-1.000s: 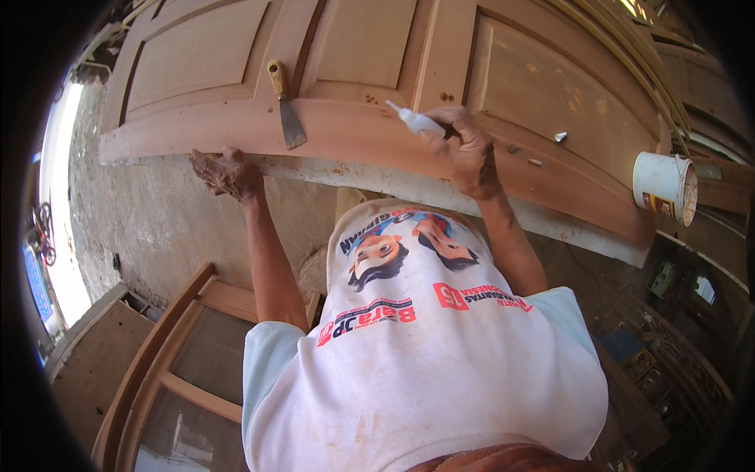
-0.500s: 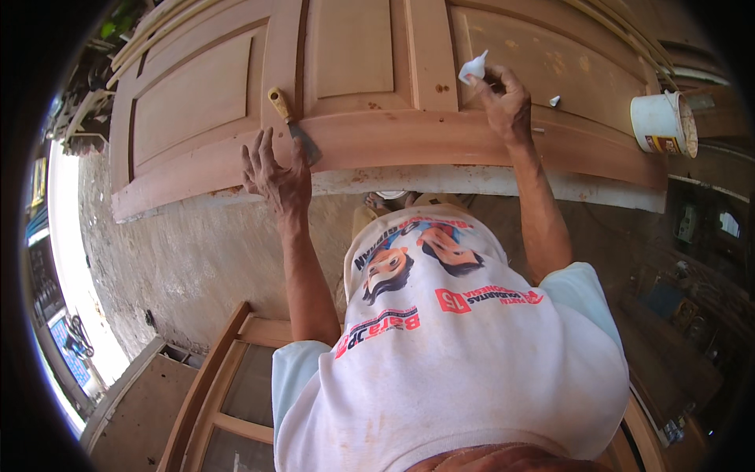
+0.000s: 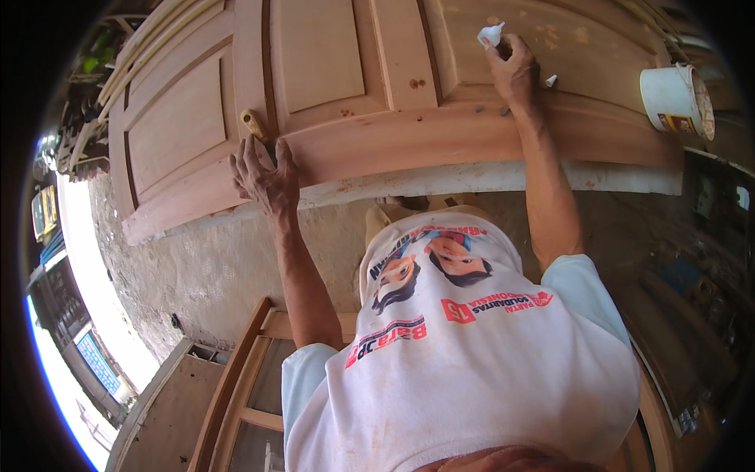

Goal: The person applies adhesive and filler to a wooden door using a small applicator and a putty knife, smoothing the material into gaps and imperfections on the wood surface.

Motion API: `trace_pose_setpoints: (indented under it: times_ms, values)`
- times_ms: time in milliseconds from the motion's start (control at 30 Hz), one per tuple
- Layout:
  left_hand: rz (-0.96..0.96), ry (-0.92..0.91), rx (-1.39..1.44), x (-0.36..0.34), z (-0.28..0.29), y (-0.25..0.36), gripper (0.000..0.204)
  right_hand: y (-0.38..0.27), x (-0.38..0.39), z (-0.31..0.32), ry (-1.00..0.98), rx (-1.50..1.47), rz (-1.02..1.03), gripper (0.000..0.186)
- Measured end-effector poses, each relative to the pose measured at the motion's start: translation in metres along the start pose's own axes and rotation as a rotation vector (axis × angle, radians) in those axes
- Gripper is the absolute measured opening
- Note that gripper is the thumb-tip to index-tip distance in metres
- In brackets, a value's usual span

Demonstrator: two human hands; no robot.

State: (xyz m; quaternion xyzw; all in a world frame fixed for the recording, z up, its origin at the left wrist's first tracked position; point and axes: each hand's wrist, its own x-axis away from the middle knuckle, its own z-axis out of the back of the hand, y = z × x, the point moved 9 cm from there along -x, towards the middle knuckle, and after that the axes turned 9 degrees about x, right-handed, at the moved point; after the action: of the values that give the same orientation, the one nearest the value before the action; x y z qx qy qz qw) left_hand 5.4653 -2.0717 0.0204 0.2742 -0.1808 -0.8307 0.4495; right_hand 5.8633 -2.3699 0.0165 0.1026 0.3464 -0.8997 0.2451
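A panelled wooden door (image 3: 338, 153) lies across the top of the view. My left hand (image 3: 267, 175) rests on its near edge, fingers spread and holding nothing. Just beyond those fingers shows the pale wooden handle of a putty knife (image 3: 252, 123); its blade is hidden behind the hand. My right hand (image 3: 516, 72) is closed in a pinch on a small white bottle with a pointed tip (image 3: 491, 34), above the right-hand panel. Beside the right wrist, a little white cone-shaped cap (image 3: 550, 80) lies on the door.
A white bucket (image 3: 657, 98) with residue inside stands at the door's right end. Long wooden strips (image 3: 149, 59) lie along the far left edge. Below left, a wooden frame with panes (image 3: 236, 401) leans beside a grey box-like cabinet (image 3: 161, 409). The floor (image 3: 189, 267) looks rough and stained.
My whole view has shifted a little. My right hand has moved slightly away from me with the bottle. My left hand has come closer to the putty knife's handle, now covering its blade.
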Motion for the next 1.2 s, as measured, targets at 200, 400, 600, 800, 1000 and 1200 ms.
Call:
trace_pose_setpoints:
  times_ms: [200,400,600,800,1000,1200]
  values:
    - [-0.032,0.115,-0.053,-0.008,-0.003,0.003,0.059,-0.018,-0.002,0.001,-0.119,0.026,0.007,0.028]
    - [-0.021,0.168,-0.105,-0.004,-0.002,0.005,0.044,-0.015,-0.004,0.007,-0.296,-0.044,-0.020,0.031]
    - [-0.058,0.174,-0.104,-0.004,-0.003,0.003,0.040,-0.020,0.012,0.028,-0.316,-0.202,0.047,0.022]
    - [-0.053,0.152,-0.114,-0.003,-0.002,0.004,0.039,-0.025,0.021,0.033,-0.455,-0.221,0.057,0.024]
    - [-0.029,0.152,-0.100,-0.005,-0.004,0.006,0.036,-0.031,0.022,0.036,-0.474,-0.328,0.086,0.026]
    - [-0.086,0.135,-0.099,-0.007,-0.005,0.009,0.036,-0.032,0.031,0.032,-0.602,-0.318,0.034,0.026]
